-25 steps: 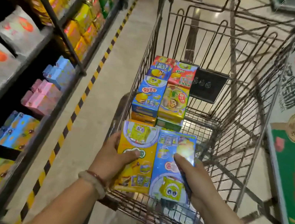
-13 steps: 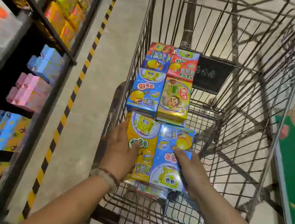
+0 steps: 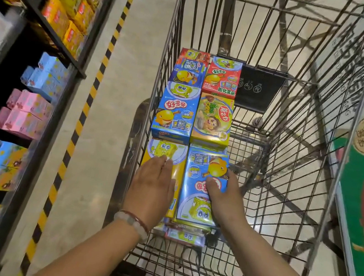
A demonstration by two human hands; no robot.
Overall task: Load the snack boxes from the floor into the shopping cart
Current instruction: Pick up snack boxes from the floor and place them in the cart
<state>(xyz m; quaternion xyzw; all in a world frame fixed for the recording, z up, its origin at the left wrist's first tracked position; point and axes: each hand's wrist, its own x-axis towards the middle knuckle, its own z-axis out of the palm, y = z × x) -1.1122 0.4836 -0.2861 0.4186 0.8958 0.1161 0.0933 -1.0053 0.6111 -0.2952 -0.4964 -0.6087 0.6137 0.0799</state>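
1. Both hands are down inside the shopping cart (image 3: 312, 159), working along its left wall.
2. The left hand (image 3: 152, 187) lies flat on the yellow box (image 3: 178, 161), fingers straight and together, palm pressing on its face; nothing is gripped.
3. The right hand (image 3: 226, 198) is on the blue box (image 3: 199, 184): thumb across the printed face, fingers wrapped over the right edge, so it has hold of that box.
4. The yellow box and the blue box lie face up, side by side and touching, in the row nearest the person.
5. Under them, the edges of more boxes (image 3: 184, 235) peek out at the near end, so these two sit on a lower layer.
6. Ahead, touching them, sits a second blue box (image 3: 175, 112) on the left and a yellow-green box (image 3: 212, 121) on the right.
7. Beyond that pair come a dark blue box (image 3: 188, 71) and a red box (image 3: 222, 77), right up against the black panel (image 3: 260, 88) at the far end.
8. All the boxes form two neat columns hugging the cart's left side; bare wire fills the right half.
9. A beaded bracelet (image 3: 132, 222) circles the left wrist.
10. Left of the cart, a shelf (image 3: 57, 28) holds pink, blue and yellow packs, with a black-and-yellow striped line (image 3: 85, 107) along the floor (image 3: 110, 126).
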